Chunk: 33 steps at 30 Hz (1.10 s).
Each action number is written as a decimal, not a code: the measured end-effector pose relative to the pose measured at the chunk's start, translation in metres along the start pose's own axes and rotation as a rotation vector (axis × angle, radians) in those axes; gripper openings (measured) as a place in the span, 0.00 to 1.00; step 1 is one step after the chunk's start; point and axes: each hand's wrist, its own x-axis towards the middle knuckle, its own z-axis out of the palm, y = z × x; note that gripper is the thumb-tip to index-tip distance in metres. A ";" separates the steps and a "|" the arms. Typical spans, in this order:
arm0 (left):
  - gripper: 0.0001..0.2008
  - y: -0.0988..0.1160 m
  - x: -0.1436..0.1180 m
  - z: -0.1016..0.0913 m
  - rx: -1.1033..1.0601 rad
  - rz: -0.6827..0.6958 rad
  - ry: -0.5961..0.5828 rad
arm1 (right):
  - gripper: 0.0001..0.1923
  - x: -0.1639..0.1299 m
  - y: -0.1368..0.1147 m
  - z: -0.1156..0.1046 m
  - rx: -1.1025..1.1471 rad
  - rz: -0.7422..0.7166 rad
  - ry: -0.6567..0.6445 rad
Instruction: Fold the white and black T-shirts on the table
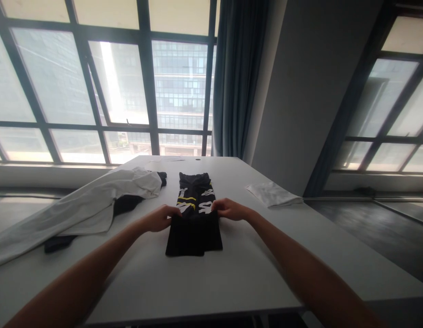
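Note:
A black garment (195, 228) with white and yellow print lies in a long narrow strip on the white table (211, 282). Its near part is folded over. My left hand (160, 217) pinches the garment's left edge at the fold. On the opposite edge, my right hand (229, 208) grips the cloth at the same height. Both hands sit at the garment's middle, fingers closed on the fabric.
A white garment (78, 207) sprawls over the table's left side, lying on a dark garment (125, 204). A folded white cloth (273, 194) rests at the right. Windows, a curtain (236, 77) and a grey pillar (310, 91) stand behind the table.

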 end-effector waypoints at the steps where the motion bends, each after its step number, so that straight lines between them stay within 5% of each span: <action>1: 0.10 0.003 0.002 0.004 -0.069 -0.013 0.007 | 0.07 -0.002 0.000 -0.004 0.071 0.044 -0.011; 4: 0.11 0.004 0.012 0.017 -0.374 -0.129 0.134 | 0.11 -0.001 0.002 -0.005 0.259 0.197 0.062; 7: 0.16 -0.006 0.026 0.027 -0.679 -0.409 0.350 | 0.10 0.009 0.011 0.004 0.318 0.399 0.303; 10: 0.17 -0.014 0.034 0.031 -0.797 -0.610 0.368 | 0.10 0.020 0.021 0.014 0.323 0.547 0.418; 18: 0.28 -0.003 0.032 0.030 -0.649 -0.621 0.409 | 0.07 0.024 0.024 0.016 0.163 0.539 0.479; 23: 0.34 0.002 0.022 0.018 -0.650 -0.642 0.204 | 0.06 0.024 0.023 0.014 0.153 0.536 0.503; 26: 0.42 -0.003 0.022 0.014 -0.665 -0.704 0.205 | 0.10 0.022 0.022 0.011 0.292 0.561 0.427; 33: 0.32 -0.021 0.055 0.014 -0.634 -0.666 0.316 | 0.18 0.029 0.034 0.015 0.495 0.495 0.451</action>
